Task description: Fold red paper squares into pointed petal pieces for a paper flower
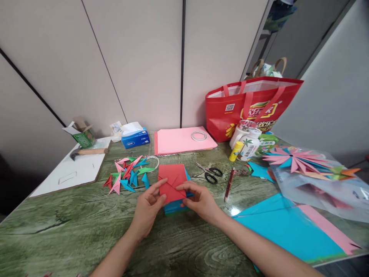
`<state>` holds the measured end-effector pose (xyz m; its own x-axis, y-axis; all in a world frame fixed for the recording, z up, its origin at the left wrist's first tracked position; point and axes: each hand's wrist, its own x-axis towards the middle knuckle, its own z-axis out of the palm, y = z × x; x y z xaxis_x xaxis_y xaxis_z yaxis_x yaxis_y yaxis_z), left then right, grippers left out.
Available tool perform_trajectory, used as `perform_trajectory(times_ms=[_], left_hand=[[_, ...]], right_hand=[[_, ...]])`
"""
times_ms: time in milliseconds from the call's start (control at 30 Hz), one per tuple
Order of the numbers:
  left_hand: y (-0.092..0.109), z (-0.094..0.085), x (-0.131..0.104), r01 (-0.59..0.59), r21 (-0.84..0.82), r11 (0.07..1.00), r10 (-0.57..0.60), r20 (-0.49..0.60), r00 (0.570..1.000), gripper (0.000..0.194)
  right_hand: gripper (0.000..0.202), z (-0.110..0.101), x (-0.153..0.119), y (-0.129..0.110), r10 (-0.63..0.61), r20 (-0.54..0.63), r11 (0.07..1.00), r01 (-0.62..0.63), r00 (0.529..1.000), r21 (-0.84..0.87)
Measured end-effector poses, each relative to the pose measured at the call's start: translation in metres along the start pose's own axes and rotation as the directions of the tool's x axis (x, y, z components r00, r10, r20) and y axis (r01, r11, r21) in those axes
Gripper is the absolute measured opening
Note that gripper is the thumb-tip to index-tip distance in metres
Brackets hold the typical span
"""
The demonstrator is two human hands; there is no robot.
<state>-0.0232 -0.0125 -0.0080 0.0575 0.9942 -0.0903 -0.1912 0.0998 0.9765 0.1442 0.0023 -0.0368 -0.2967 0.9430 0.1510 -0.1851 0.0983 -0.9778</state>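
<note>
Between my two hands is a red sheet of folded paper [172,173], with slanted crease lines and flaps across its front. My left hand [150,204] pinches its left edge between thumb and fingers. On the opposite side, my right hand [201,201] grips the lower right edge, fingertips lying over the front flap. Blue paper [173,208] shows beneath and behind the red piece, close to the table. Left of it lies a pile of small folded paper points [127,175] in pink, red, green and blue. Scissors [211,174] with black handles rest to the right.
Pink paper sheets [175,141] lie at the back beside a red bag [225,127]. A yellow glue stick [236,151], a white jar [250,148] and a pen [229,184] stand or lie rightward. Blue sheets [291,231] cover the right corner; a hammer [89,151] sits left.
</note>
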Motion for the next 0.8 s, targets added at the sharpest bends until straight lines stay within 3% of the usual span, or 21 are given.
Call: perform_trajectory(times_ms=[100, 200, 467, 567, 800], left_hand=[[0.002, -0.001, 0.000, -0.005, -0.023, 1.000, 0.005, 0.010, 1.000, 0.043], [0.005, 0.000, -0.001, 0.020, -0.071, 0.997, -0.018, 0.023, 1.000, 0.045], [0.005, -0.002, 0.000, 0.057, -0.109, 0.992, -0.053, 0.047, 0.998, 0.044], [0.005, -0.003, -0.001, 0.081, -0.089, 0.993, -0.075, 0.063, 0.995, 0.046], [0.001, -0.002, -0.004, 0.072, 0.051, 0.996, -0.080, 0.166, 0.983, 0.049]], right_hand=[[0.026, 0.001, 0.000, -0.003, -0.021, 0.007, 1.000, 0.021, 1.000, -0.008], [0.020, 0.001, -0.002, -0.007, -0.076, -0.005, 0.988, 0.074, 0.997, -0.136], [0.024, -0.002, -0.005, -0.008, -0.272, 0.081, 0.863, 0.280, 0.959, -0.420], [0.019, -0.005, -0.004, -0.007, -0.344, 0.078, 0.846, 0.345, 0.936, -0.406], [0.007, -0.006, -0.002, -0.017, -0.325, 0.025, 0.865, 0.308, 0.945, -0.396]])
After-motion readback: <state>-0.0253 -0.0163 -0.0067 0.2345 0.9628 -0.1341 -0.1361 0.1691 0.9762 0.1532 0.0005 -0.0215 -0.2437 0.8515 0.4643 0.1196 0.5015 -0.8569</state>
